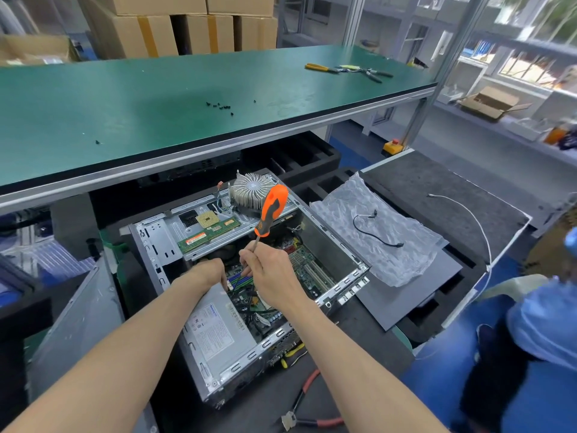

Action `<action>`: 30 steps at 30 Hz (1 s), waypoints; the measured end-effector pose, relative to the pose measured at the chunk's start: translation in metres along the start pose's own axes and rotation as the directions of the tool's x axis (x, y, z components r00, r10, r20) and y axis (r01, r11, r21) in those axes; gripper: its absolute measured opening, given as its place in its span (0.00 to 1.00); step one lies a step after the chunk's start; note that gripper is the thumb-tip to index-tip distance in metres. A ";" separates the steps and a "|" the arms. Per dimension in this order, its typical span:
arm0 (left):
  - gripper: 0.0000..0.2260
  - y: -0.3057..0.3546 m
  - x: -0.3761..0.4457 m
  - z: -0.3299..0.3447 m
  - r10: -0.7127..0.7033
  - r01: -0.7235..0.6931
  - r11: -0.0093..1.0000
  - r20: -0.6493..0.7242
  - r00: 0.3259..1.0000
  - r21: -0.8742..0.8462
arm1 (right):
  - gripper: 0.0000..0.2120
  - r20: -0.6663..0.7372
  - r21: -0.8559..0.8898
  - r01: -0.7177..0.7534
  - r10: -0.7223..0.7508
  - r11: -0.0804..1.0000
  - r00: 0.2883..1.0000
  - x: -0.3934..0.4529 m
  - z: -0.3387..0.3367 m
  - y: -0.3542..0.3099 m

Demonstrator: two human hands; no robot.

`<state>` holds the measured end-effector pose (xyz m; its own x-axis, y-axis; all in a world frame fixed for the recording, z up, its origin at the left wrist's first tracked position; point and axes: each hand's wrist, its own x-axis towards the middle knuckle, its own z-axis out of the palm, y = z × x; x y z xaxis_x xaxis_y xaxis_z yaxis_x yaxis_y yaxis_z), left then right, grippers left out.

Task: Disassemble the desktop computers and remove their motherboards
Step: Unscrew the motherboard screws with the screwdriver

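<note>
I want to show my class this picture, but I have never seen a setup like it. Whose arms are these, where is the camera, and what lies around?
There is one picture, from a camera worn on a person's head, looking down at their own bare arms. No robot is involved. Both hands reach into an open grey metal computer case. The right hand grips an orange-and-black-handled screwdriver by its shaft, handle up. The left hand reaches down among the cables; its fingertips are hidden. Inside lies the green motherboard. A round silver heatsink and a green memory stick rest on the case. Small black screws lie on the green bench above.
</note>
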<state>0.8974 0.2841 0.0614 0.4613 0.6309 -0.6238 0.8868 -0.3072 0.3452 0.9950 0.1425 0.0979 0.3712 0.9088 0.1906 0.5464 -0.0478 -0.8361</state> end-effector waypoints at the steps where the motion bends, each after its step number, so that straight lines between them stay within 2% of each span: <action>1: 0.11 0.002 -0.003 -0.002 0.002 -0.002 1.000 0.020 1.000 0.002 | 0.13 0.009 0.005 0.001 -0.001 1.000 1.000 0.000 0.000 0.000; 5: 0.16 0.001 -0.003 -0.002 0.037 -0.037 0.999 0.022 0.999 0.006 | 0.13 0.034 0.019 -0.003 0.003 1.000 0.999 0.000 0.001 -0.001; 18: 0.12 -0.002 0.007 -0.001 0.037 -0.039 0.999 0.085 0.996 0.013 | 0.11 0.023 0.076 -0.011 0.009 0.997 1.000 0.002 0.007 0.008; 24: 0.10 -0.003 0.012 0.002 0.025 -0.026 1.000 0.070 0.997 0.007 | 0.11 0.023 0.090 0.024 -0.026 0.996 0.999 0.003 0.009 0.013; 26: 0.12 -0.005 0.014 0.004 -0.002 0.004 0.997 0.026 1.000 -0.078 | 0.11 0.021 0.074 0.039 -0.040 0.997 0.999 0.003 0.010 0.013; 28: 0.17 -0.009 0.021 0.008 0.011 -0.022 0.991 -0.085 0.996 -0.131 | 0.12 0.014 0.034 0.047 -0.048 0.998 0.999 0.004 0.013 0.012; 30: 0.16 -0.009 0.020 0.011 0.003 -0.016 0.989 -0.089 0.996 -0.148 | 0.14 0.003 -0.030 0.048 -0.048 0.998 0.999 0.005 0.018 0.008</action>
<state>0.8989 0.2921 0.0380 0.4601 0.6906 -0.5581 0.8656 -0.2089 0.4551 0.9882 0.1542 0.0828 0.3421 0.9114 0.2287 0.5856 -0.0164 -0.8104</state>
